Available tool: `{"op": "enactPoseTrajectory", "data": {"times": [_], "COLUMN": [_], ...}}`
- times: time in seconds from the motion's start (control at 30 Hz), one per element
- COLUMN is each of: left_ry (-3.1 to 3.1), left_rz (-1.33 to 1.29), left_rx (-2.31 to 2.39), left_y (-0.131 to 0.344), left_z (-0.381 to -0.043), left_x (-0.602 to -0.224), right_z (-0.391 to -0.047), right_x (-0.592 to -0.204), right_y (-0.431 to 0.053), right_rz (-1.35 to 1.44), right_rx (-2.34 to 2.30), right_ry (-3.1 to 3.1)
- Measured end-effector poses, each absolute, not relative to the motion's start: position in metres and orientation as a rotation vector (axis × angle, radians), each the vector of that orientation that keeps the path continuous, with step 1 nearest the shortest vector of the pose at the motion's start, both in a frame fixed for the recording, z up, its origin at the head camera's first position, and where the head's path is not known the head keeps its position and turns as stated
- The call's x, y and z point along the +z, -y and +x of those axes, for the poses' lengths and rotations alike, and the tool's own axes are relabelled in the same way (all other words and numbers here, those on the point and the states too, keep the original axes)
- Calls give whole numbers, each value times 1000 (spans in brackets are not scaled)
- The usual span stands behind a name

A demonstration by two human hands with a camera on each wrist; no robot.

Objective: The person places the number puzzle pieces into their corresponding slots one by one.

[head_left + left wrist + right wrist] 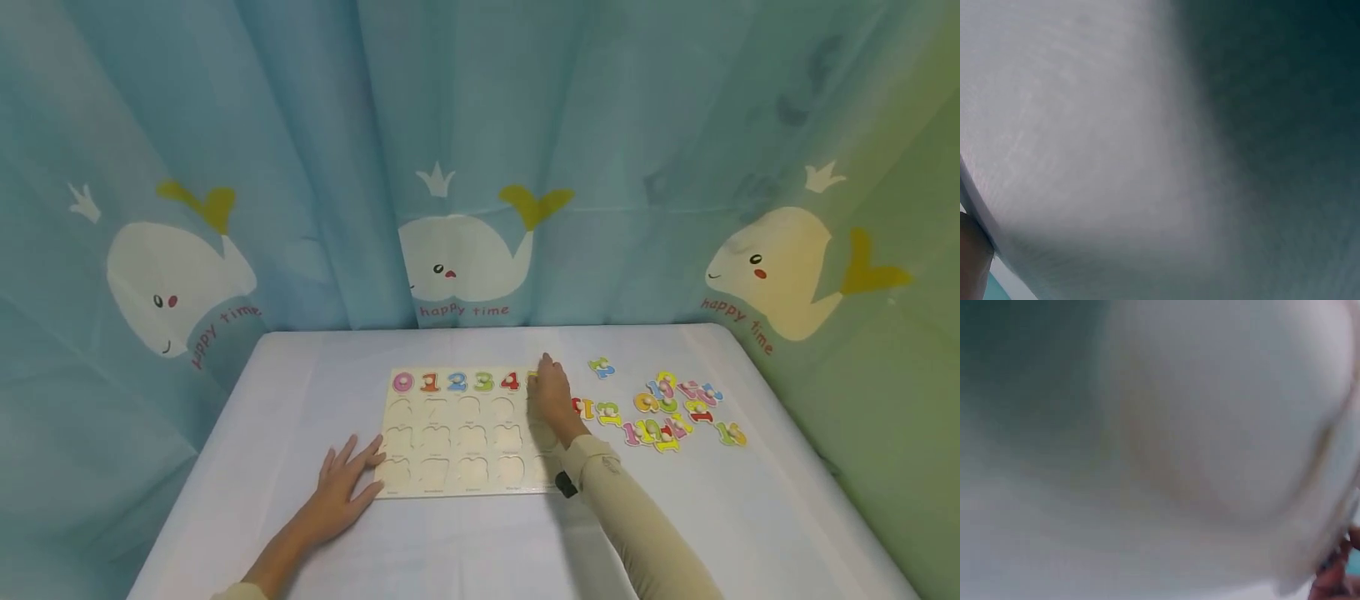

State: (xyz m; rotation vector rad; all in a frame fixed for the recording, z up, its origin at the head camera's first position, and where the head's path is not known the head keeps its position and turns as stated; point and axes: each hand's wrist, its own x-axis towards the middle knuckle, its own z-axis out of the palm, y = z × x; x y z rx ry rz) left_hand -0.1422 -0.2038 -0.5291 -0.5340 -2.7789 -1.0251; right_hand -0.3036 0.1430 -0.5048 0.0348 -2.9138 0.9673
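A pale wooden number puzzle board [453, 467] lies flat on the table. In its top row sit a pink 0 [402, 382], a red 1 [430, 382], a blue 2, a green 3 and a red 4 [510, 382]. My left hand [341, 492] has its fingers spread, with fingertips and thumb at the board's left edge. Over the top right corner, my right hand [553, 392] pinches a yellow number piece [532, 380], mostly hidden under the fingers. The right wrist view shows only blurred fingertips [1335, 578] at its lower right; the left wrist view shows mostly cloth.
Several loose, colourful number pieces [664, 405] lie in a pile right of the board, some overlapping. A green and blue piece [601, 367] lies apart behind them. A whale-print curtain [622, 250] hangs behind the white-covered table [315, 375].
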Motion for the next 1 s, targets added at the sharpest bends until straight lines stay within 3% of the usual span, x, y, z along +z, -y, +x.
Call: {"op": "enactPoseTrajectory", "data": {"times": [0.3, 0.6, 1.0], "left_ry": [2799, 2825, 2756], "left_rz": [-520, -518, -543], "left_rx": [-1026, -1017, -1034], "left_y": [202, 209, 202], "left_z": [-140, -145, -142], "left_x": [-529, -532, -531], "right_z": [-302, -276, -251], "right_x": [-490, -491, -505], "right_y": [-215, -303, -338], "right_rz": [157, -106, -41], "right_rx": [1006, 907, 920], "right_ry": [2906, 2804, 2803]}}
